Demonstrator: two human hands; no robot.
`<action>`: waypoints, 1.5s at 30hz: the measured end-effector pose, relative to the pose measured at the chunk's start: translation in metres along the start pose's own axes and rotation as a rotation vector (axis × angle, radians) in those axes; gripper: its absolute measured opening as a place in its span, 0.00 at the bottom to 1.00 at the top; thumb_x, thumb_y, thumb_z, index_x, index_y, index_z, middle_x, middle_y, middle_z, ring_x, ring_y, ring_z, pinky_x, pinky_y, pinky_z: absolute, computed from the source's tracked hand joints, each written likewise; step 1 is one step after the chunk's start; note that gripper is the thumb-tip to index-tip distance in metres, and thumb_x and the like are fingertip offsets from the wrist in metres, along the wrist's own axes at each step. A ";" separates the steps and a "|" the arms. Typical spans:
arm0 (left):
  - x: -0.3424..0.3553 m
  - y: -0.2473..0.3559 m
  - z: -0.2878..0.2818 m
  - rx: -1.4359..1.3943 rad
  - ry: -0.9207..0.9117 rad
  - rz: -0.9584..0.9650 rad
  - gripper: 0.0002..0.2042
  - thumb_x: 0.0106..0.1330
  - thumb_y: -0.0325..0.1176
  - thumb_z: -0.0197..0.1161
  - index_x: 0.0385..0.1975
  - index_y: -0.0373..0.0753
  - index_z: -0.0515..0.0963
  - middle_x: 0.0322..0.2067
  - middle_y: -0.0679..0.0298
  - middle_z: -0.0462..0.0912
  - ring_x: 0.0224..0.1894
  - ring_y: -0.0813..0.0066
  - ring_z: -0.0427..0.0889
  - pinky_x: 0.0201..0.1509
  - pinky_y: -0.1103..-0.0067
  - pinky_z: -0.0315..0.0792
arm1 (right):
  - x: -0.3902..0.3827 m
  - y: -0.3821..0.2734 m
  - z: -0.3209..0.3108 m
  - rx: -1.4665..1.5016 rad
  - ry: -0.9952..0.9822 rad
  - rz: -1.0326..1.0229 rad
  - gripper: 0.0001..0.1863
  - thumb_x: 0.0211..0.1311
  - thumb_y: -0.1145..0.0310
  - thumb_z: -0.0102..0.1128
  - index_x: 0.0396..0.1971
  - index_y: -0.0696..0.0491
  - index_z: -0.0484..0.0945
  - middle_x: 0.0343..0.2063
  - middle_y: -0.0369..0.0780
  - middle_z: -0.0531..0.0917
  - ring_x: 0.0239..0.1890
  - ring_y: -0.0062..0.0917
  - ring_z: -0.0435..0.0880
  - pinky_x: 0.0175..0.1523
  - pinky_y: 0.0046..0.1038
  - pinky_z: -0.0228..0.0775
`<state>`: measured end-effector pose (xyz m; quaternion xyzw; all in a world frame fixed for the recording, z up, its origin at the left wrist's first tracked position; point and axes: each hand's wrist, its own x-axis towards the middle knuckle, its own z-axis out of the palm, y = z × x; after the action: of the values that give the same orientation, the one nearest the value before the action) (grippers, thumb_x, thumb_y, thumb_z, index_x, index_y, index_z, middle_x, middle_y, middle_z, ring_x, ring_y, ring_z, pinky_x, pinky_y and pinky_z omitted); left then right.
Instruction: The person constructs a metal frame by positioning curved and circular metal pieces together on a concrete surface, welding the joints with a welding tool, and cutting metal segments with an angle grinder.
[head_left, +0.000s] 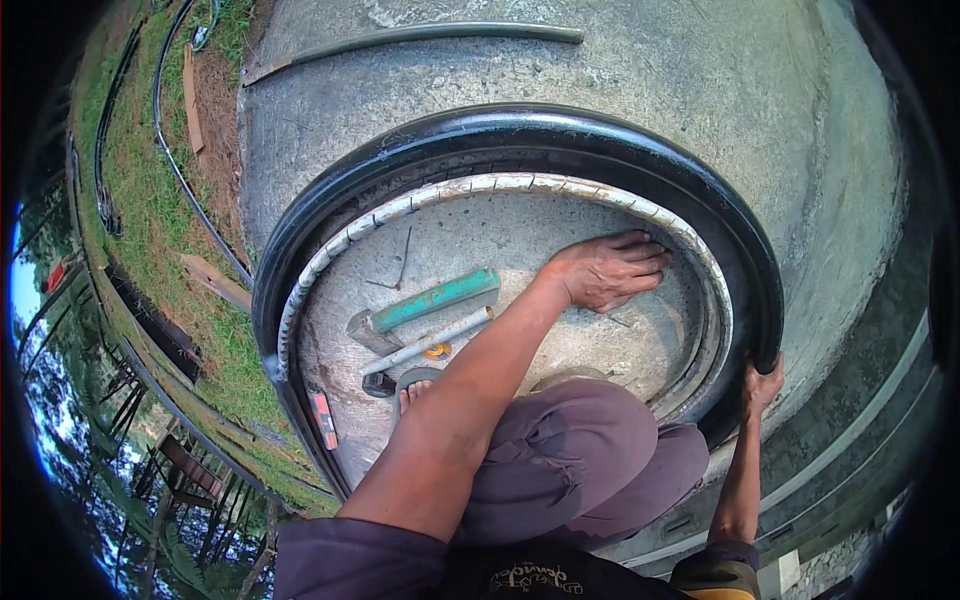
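Right hand (765, 385): nearer, closed round black hoop (520, 120)
Left hand (608, 273): loose, empty, inside white rim (520, 182)
Black hoop: arcs from right grip toward concrete (680, 85)'s left edge

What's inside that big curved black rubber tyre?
A green elongated tool, a round pale tube, a thin dark bent wire and the left hand. Whatever the purple-trousered legs cover is hidden.
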<state>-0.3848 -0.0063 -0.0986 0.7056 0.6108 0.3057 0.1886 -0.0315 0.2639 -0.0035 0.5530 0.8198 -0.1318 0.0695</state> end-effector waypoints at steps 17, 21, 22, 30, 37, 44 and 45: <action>0.002 -0.004 -0.002 -0.067 0.031 -0.009 0.20 0.60 0.37 0.59 0.52 0.40 0.73 0.64 0.59 0.71 0.67 0.66 0.69 0.73 0.66 0.61 | -0.002 -0.009 -0.002 -0.060 0.042 -0.023 0.22 0.48 0.60 0.75 0.37 0.57 0.75 0.22 0.51 0.82 0.26 0.48 0.82 0.34 0.42 0.71; 0.003 -0.002 -0.004 -0.044 -0.075 -0.015 0.21 0.63 0.39 0.55 0.55 0.40 0.72 0.67 0.57 0.68 0.71 0.65 0.65 0.77 0.64 0.55 | 0.000 -0.014 -0.004 -0.081 0.037 -0.016 0.20 0.48 0.62 0.75 0.35 0.56 0.74 0.22 0.50 0.81 0.26 0.49 0.82 0.34 0.42 0.71; 0.003 -0.002 -0.005 -0.036 -0.044 -0.020 0.21 0.61 0.39 0.57 0.54 0.41 0.72 0.66 0.59 0.69 0.69 0.65 0.67 0.75 0.65 0.57 | -0.001 -0.014 -0.005 -0.087 0.045 -0.019 0.20 0.48 0.62 0.74 0.34 0.56 0.74 0.21 0.50 0.81 0.26 0.49 0.82 0.34 0.42 0.71; 0.008 0.002 -0.017 0.034 -0.083 -0.034 0.20 0.60 0.38 0.61 0.54 0.45 0.74 0.64 0.63 0.71 0.65 0.66 0.71 0.72 0.65 0.63 | -0.001 -0.017 0.000 0.043 0.040 -0.025 0.20 0.47 0.62 0.73 0.34 0.56 0.74 0.23 0.51 0.81 0.30 0.52 0.83 0.36 0.41 0.73; 0.010 0.009 -0.018 0.093 -0.112 -0.069 0.21 0.62 0.39 0.62 0.57 0.46 0.75 0.66 0.62 0.70 0.67 0.61 0.69 0.74 0.62 0.60 | 0.001 -0.020 -0.002 -0.021 0.030 -0.004 0.22 0.45 0.60 0.72 0.38 0.55 0.76 0.31 0.54 0.85 0.39 0.52 0.85 0.42 0.47 0.75; 0.017 0.029 -0.004 0.209 -0.076 0.005 0.21 0.61 0.34 0.61 0.55 0.43 0.77 0.65 0.59 0.72 0.66 0.54 0.70 0.71 0.62 0.63 | -0.007 0.001 0.002 -0.086 0.109 -0.091 0.26 0.49 0.60 0.73 0.48 0.54 0.80 0.38 0.51 0.87 0.43 0.46 0.86 0.50 0.40 0.79; 0.012 0.028 -0.008 0.233 -0.066 0.009 0.20 0.61 0.34 0.61 0.55 0.43 0.77 0.65 0.59 0.72 0.65 0.54 0.71 0.70 0.62 0.63 | -0.012 -0.018 -0.013 0.058 0.063 -0.091 0.25 0.46 0.62 0.71 0.46 0.55 0.80 0.36 0.54 0.86 0.43 0.47 0.86 0.50 0.41 0.79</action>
<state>-0.3689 -0.0009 -0.0724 0.7352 0.6325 0.2102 0.1238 -0.0430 0.2502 0.0144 0.5209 0.8416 -0.1409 0.0217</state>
